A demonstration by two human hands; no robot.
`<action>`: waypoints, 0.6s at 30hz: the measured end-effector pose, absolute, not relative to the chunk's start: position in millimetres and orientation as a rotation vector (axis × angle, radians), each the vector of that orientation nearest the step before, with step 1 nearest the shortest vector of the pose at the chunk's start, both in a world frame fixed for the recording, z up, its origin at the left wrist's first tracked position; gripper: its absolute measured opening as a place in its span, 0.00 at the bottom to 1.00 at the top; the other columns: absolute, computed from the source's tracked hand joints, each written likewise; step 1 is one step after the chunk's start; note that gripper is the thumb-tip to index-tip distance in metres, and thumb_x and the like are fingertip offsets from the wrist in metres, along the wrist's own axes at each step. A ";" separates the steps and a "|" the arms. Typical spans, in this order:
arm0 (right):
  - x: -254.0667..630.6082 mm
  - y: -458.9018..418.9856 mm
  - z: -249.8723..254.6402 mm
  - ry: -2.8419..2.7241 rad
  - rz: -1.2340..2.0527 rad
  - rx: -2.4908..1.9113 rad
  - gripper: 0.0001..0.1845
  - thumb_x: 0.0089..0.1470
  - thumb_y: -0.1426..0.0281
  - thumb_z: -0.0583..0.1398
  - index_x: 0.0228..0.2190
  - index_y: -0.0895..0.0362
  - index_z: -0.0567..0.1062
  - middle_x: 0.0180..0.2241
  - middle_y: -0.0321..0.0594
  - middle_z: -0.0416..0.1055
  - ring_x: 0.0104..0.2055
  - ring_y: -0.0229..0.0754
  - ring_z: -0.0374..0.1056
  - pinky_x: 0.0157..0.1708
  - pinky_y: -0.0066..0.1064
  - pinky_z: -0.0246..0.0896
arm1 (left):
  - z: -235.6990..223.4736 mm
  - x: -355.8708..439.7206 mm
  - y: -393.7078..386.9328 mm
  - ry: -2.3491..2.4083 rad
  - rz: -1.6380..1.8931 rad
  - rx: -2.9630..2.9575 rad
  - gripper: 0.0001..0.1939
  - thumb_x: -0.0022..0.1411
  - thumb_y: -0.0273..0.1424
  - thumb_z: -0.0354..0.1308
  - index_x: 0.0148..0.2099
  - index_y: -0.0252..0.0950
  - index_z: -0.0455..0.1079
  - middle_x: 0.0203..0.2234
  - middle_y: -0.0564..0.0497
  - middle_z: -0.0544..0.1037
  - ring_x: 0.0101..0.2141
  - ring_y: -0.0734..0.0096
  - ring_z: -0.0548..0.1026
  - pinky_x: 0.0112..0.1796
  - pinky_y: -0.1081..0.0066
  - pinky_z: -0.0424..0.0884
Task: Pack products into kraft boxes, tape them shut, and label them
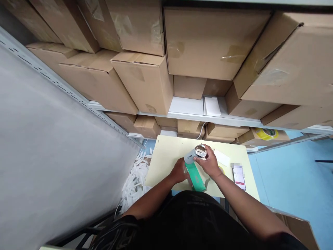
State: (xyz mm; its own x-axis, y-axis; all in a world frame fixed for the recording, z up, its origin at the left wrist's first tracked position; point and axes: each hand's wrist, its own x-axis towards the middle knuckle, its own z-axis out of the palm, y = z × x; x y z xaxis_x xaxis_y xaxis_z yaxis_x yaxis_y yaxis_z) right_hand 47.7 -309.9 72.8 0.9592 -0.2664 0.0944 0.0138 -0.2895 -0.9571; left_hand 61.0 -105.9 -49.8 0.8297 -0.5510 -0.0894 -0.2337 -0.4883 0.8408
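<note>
My right hand (209, 162) is closed around a white cylindrical container (189, 156) with a shiny silver end (201, 151) that faces up and to the right. Just below it, my left hand (179, 170) grips the side of a green and white box (195, 177), which lies tilted over the table's near edge. The container's lower end meets the top of the box; whether part of it sits inside, I cannot tell. The fingers of my left hand are partly hidden behind the box.
On the pale yellow table (166, 152), a white box (221, 158) and a phone (238, 177) lie to the right. Shelves full of cardboard boxes (213, 41) rise behind. A yellow tape roll (266, 133) rests on one box. White paper strips (134, 177) cover the floor at left.
</note>
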 end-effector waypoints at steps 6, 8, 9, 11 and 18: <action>42.9 -329.8 78.3 0.303 -0.356 -1.742 0.40 0.42 0.58 0.75 0.56 0.53 0.72 0.51 0.45 0.74 0.54 0.54 0.69 0.56 0.47 0.66 | -56.8 46.6 -117.0 -1.235 -0.585 2.258 0.49 0.50 0.25 0.63 0.73 0.38 0.54 0.72 0.38 0.56 0.71 0.38 0.50 0.66 0.42 0.43; 40.2 -340.6 84.4 0.330 -0.378 -1.727 0.40 0.43 0.58 0.75 0.56 0.53 0.72 0.50 0.46 0.74 0.54 0.54 0.70 0.56 0.47 0.66 | -59.7 45.5 -130.3 -1.503 -0.630 2.138 0.46 0.51 0.22 0.61 0.72 0.41 0.57 0.72 0.40 0.58 0.69 0.41 0.55 0.65 0.45 0.46; 39.0 -345.5 87.2 0.342 -0.386 -1.721 0.40 0.44 0.58 0.75 0.56 0.53 0.71 0.50 0.46 0.74 0.53 0.54 0.70 0.56 0.46 0.66 | -60.8 46.0 -138.5 -1.584 -0.653 2.097 0.44 0.51 0.22 0.61 0.71 0.41 0.59 0.70 0.40 0.61 0.66 0.42 0.59 0.64 0.46 0.49; 36.2 -353.4 91.7 0.364 -0.401 -1.713 0.40 0.43 0.57 0.75 0.56 0.53 0.71 0.50 0.46 0.74 0.52 0.53 0.71 0.55 0.46 0.66 | -61.3 49.3 -154.8 -1.665 -0.684 2.090 0.38 0.53 0.22 0.61 0.67 0.40 0.65 0.64 0.37 0.70 0.61 0.45 0.66 0.60 0.49 0.56; 12.7 -371.8 116.6 0.416 -0.461 -1.682 0.41 0.41 0.56 0.76 0.54 0.55 0.72 0.47 0.44 0.76 0.47 0.50 0.74 0.51 0.43 0.70 | -42.9 72.2 -156.8 -1.352 -0.546 2.349 0.30 0.49 0.30 0.69 0.56 0.36 0.68 0.51 0.39 0.74 0.52 0.46 0.68 0.53 0.52 0.66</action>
State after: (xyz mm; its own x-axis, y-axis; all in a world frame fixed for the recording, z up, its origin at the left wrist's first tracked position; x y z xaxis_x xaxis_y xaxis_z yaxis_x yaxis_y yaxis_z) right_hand 12.7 -371.8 116.6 0.8536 -0.5165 0.0679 -0.0148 -0.1544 -0.9879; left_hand 72.2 -156.8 -42.9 0.4631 -0.8745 -0.1440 -0.7290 -0.4683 0.4992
